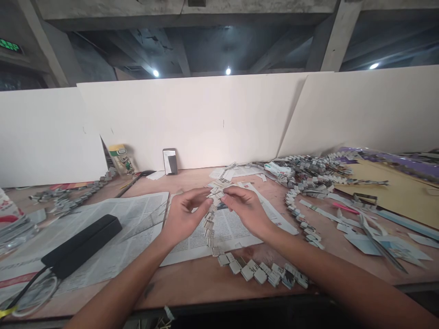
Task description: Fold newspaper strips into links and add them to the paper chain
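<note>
A long zigzag chain of folded newspaper strips [254, 270] snakes over the table. My left hand [187, 212] pinches the chain's upper end between thumb and fingers. On the opposite side, my right hand [245, 208] is closed with fingertips and thumb on the same end. From between the hands the chain hangs down, then bends right along the table's front edge and passes under my right forearm. Sheets of newspaper [236, 233] lie flat beneath my hands. The exact fold under my fingertips is too small to make out.
A black box-like device [82, 244] with a cable lies at left. Scissors [380, 242] and paper scraps are at right, near a heap of folded-paper chains [308, 171]. A phone [170, 161] leans on the white board [206, 123], right of a yellow-topped container [121, 160].
</note>
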{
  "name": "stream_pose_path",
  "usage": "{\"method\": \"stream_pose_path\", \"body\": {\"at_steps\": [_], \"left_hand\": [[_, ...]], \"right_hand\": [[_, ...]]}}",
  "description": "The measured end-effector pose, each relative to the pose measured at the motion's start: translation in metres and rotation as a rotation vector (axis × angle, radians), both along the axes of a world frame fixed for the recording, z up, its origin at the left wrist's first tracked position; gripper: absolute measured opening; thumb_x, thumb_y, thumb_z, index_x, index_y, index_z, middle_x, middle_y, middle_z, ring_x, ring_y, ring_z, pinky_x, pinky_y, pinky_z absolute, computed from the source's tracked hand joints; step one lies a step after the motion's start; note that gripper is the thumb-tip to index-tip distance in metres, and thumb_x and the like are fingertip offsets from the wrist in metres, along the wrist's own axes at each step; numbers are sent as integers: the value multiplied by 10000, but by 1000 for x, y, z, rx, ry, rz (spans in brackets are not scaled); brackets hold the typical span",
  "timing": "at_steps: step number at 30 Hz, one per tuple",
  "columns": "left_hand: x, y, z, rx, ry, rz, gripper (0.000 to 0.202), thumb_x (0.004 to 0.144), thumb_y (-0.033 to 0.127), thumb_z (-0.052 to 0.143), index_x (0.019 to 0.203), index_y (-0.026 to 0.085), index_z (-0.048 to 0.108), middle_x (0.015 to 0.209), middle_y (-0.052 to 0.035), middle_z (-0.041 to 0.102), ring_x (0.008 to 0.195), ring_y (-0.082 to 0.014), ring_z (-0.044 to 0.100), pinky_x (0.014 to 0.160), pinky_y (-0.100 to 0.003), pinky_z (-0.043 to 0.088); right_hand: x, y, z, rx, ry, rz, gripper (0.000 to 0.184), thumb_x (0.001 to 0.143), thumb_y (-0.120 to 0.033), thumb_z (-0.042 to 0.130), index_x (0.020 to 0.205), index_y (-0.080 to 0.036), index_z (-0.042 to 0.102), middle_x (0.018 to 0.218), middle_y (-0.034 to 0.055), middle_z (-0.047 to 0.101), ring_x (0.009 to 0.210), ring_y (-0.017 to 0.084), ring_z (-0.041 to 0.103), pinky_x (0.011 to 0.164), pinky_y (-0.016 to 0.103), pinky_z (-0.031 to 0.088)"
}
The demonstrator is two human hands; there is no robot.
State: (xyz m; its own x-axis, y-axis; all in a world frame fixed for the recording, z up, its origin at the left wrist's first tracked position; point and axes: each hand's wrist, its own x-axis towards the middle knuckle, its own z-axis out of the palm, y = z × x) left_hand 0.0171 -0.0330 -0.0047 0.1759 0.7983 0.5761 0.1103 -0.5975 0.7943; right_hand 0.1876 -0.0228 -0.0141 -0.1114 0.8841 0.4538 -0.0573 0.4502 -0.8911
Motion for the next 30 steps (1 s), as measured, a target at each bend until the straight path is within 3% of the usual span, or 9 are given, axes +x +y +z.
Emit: {"method": "stream_pose_path", "body": {"at_steps": [4, 9, 13, 17, 23, 30], "left_hand": [[0, 2, 0, -15, -21, 37, 305, 747, 296, 678, 1025, 171, 672, 840, -55, 727, 761, -190, 677, 683, -287, 558], [-4, 8, 1, -127, -136, 16, 342, 738, 355, 679, 1017, 159, 672, 1006, -98, 697, 817, -213, 665, 649, -302, 561], [-4, 9, 0, -147, -124, -7, 350, 754, 358, 661, 1039, 157, 650, 959, -94, 690, 800, -191, 645, 625, -281, 550], [-1, 6, -2, -51, -27, 12, 307, 790, 332, 622, 1059, 185, 623, 884, -59, 671, 753, -151, 622, 575, -221, 516], [2, 2, -2, 86, 84, 56, 205, 827, 285, 569, 995, 202, 652, 928, -49, 661, 718, -130, 601, 538, -201, 467], [1, 0, -1, 54, 143, 10, 228, 833, 301, 555, 1028, 219, 640, 855, -32, 643, 564, -94, 516, 483, -202, 407]], "right_hand": [[5, -1, 5, 101, -156, -14, 196, 797, -372, 597, 858, -191, 641, 837, 45, 639, 781, 173, 574, 682, 309, 468], [16, -6, 11, 255, -309, 80, 368, 835, -373, 562, 1166, -229, 491, 1044, 85, 588, 882, 185, 573, 684, 289, 469], [16, -6, 11, 309, -332, 38, 269, 827, -337, 576, 1035, -220, 453, 789, 18, 581, 692, 140, 528, 614, 265, 425], [12, -3, 8, 267, -264, 5, 147, 858, -335, 526, 880, -215, 445, 596, -49, 470, 536, 103, 440, 524, 234, 367], [11, -2, 6, 200, -281, 6, 181, 803, -352, 604, 777, -198, 513, 573, -48, 494, 447, 77, 412, 451, 220, 329], [13, -2, 8, 343, -378, -104, 136, 781, -318, 638, 749, -192, 601, 656, 7, 626, 531, 111, 494, 523, 249, 380]]}}
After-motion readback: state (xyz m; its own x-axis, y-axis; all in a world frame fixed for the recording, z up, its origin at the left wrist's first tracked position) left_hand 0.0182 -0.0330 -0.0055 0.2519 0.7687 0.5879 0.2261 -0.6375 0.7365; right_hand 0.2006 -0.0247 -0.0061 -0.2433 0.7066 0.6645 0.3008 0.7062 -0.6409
